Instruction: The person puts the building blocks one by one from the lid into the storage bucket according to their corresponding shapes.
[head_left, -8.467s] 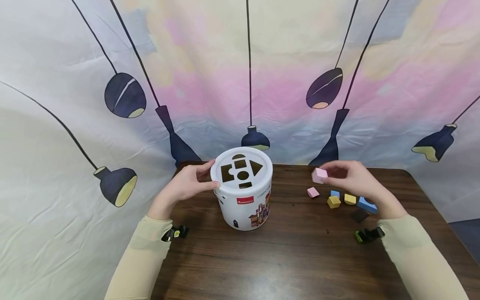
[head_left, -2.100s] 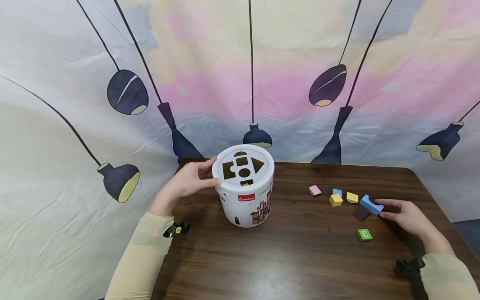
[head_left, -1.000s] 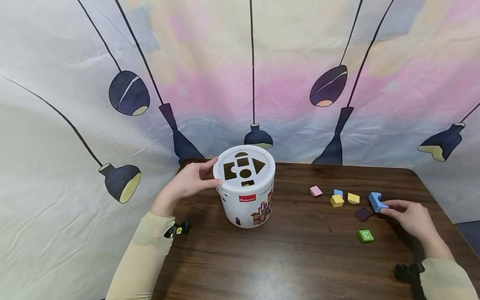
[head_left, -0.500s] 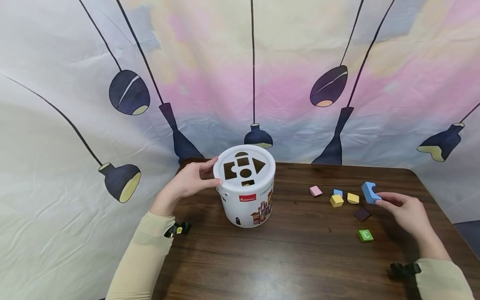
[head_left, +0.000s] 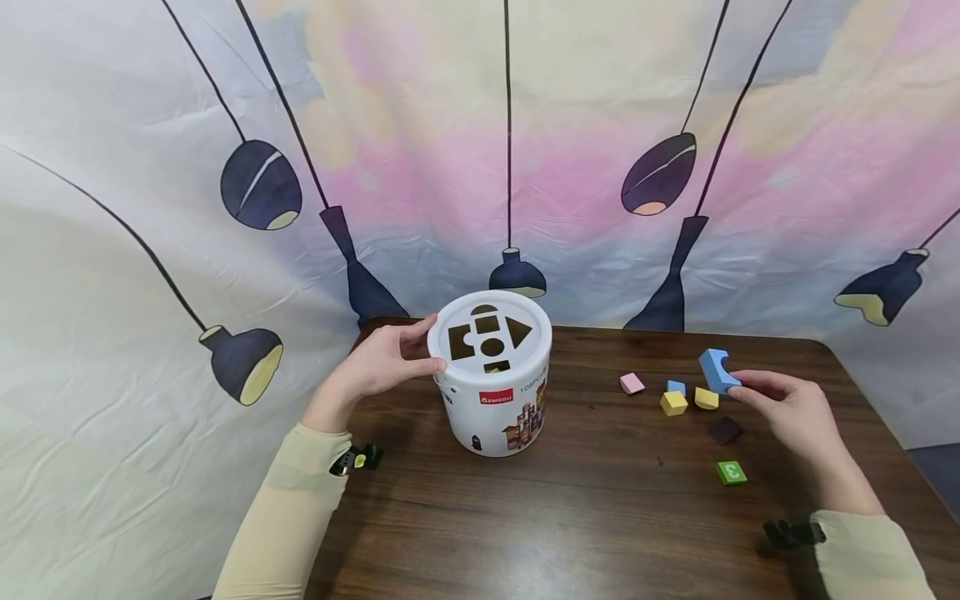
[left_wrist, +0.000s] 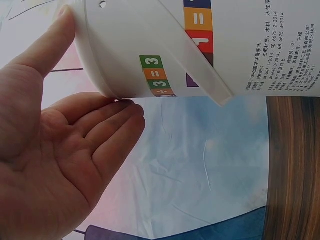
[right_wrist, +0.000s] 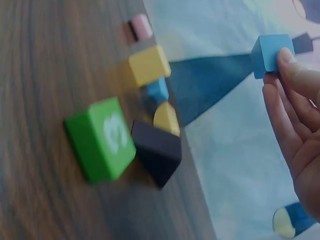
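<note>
My right hand [head_left: 798,417] pinches a blue arch-shaped block [head_left: 716,372] between thumb and fingertips, raised above the table, its curved notch facing right. The right wrist view shows a plain face of this blue arch block [right_wrist: 277,50]. My left hand [head_left: 378,362] rests against the rim of a white toy-block bucket [head_left: 491,425], thumb and fingers fairly straight and spread along the edge. From the left wrist, the bucket's side [left_wrist: 120,50] shows with its strap handle. The bucket's white lid [head_left: 457,317] has cut-outs: half-round, square, triangle, circle, rectangle and notched. Something yellow shows through the front slot.
Right of the bucket lie a pink block [head_left: 632,383], a small blue block [head_left: 676,387], two yellow blocks [head_left: 673,403], a dark block [head_left: 725,431] and a green block [head_left: 731,472] marked with a 3. A printed curtain [head_left: 585,208] hangs behind the brown table [head_left: 570,533].
Earlier the right hand held a pink block, now out of sight. It then took the blue arch block, turned it, and lifted it up and leftward. The left hand stays at the bucket rim.
</note>
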